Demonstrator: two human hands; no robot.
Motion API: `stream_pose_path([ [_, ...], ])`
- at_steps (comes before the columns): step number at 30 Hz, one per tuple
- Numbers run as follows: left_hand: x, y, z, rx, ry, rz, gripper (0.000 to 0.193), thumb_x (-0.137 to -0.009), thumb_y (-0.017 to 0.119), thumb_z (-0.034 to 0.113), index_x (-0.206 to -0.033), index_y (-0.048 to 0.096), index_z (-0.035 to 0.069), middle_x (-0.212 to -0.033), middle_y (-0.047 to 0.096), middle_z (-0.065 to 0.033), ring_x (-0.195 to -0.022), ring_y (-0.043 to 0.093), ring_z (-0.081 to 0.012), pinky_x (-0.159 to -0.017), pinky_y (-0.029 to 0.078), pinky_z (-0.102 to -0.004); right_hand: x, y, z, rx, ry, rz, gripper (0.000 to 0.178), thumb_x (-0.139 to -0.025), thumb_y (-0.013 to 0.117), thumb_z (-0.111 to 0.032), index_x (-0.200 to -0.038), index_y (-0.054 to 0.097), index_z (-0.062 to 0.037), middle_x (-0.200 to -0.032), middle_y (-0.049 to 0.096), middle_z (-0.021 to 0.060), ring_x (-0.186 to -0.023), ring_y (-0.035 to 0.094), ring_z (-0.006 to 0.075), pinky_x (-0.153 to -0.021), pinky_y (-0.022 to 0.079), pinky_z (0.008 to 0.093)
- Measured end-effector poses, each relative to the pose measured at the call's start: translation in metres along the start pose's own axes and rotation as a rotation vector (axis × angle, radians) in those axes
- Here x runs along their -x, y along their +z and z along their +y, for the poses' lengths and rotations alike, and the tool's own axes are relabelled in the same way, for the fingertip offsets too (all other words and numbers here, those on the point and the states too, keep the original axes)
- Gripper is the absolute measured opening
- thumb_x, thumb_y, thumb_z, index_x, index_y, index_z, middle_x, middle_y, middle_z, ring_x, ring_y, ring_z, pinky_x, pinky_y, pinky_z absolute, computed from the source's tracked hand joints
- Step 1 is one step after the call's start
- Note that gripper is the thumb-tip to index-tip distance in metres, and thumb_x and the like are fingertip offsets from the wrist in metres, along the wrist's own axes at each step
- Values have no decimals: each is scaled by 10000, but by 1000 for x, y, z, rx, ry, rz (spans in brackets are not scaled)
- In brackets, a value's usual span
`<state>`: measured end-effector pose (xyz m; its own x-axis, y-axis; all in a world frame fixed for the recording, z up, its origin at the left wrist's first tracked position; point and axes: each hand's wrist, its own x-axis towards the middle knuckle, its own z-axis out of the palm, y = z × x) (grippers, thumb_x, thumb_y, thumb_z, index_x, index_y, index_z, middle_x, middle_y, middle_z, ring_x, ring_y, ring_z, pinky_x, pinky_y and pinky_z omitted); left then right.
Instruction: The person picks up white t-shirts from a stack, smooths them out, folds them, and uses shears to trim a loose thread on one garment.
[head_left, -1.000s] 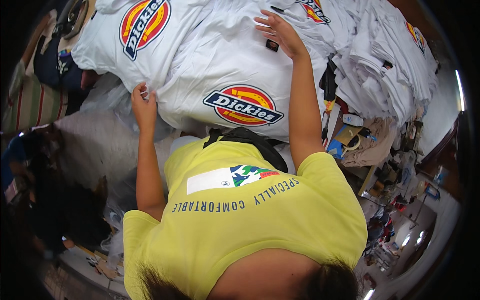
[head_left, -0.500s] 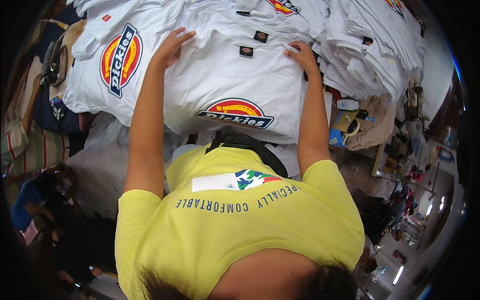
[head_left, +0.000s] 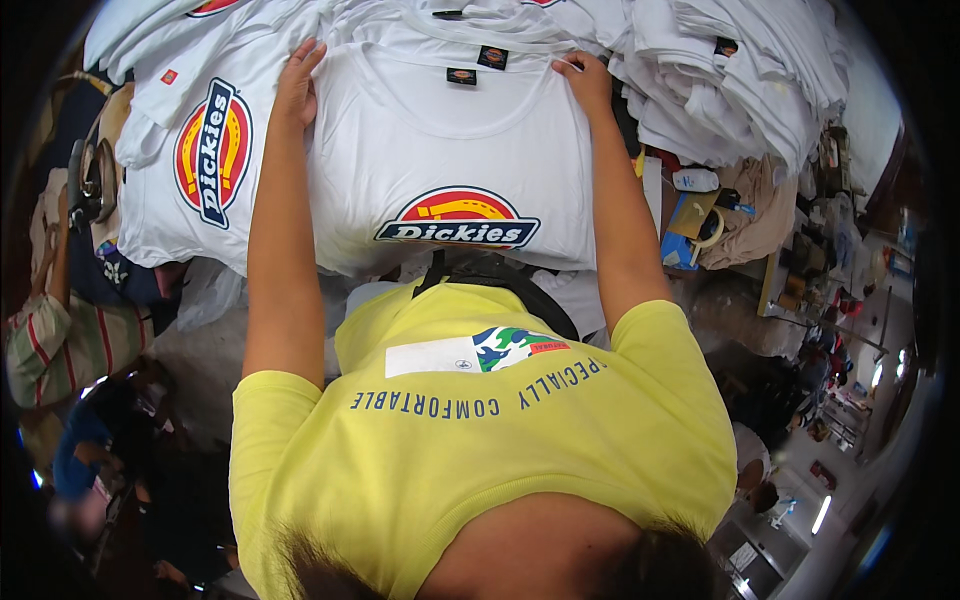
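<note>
A white T-shirt (head_left: 440, 155) lies folded in front of me on a stack of shirts. Its wide neckline is at the far side, and a red, yellow and navy printed emblem faces up near its lower edge. My left hand (head_left: 298, 88) rests along the shirt's upper left edge, fingers stretched out. At the upper right shoulder, my right hand (head_left: 586, 82) pinches the fabric between thumb and bent fingers. Two small dark neck labels show one beyond the other, the nearer on this shirt.
More white printed shirts (head_left: 165, 150) spread to the left, and a tall rumpled pile of white shirts (head_left: 715, 95) stands at the far right. Beside it lie a white bottle (head_left: 695, 180), a tape roll (head_left: 710, 228) and beige cloth (head_left: 760, 215). A striped bag (head_left: 85, 345) hangs at the left.
The shirt's front is smoother and its neckline lies more open. Both hands have shifted slightly up and left in the picture, along with the surrounding shirts.
</note>
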<state>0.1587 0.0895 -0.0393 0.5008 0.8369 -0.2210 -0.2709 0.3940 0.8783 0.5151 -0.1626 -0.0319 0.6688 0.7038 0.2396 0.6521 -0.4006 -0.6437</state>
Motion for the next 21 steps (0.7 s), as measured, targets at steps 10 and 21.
stream_pose_path([
  [10, 199, -15, 36, -714, -24, -235, 393, -765, 610, 36, -1138, 486, 20, -1079, 531, -36, -1008, 478, -125, -886, 365, -250, 208, -70, -61, 406, -326, 102, 166, -641, 626, -70, -776, 609, -167, -928, 527, -5, -976, 448, 215, -876, 278, 399],
  [21, 231, -9, 21, -604, -109, -134, 583, -733, 622, -19, -1257, 369, 10, -1157, 506, -129, -1074, 467, -149, -868, 385, -234, 246, -75, -42, -54, -17, 145, 347, -685, 627, -41, -1024, 559, -74, -1042, 500, 101, -1025, 457, 282, -874, 365, 365],
])
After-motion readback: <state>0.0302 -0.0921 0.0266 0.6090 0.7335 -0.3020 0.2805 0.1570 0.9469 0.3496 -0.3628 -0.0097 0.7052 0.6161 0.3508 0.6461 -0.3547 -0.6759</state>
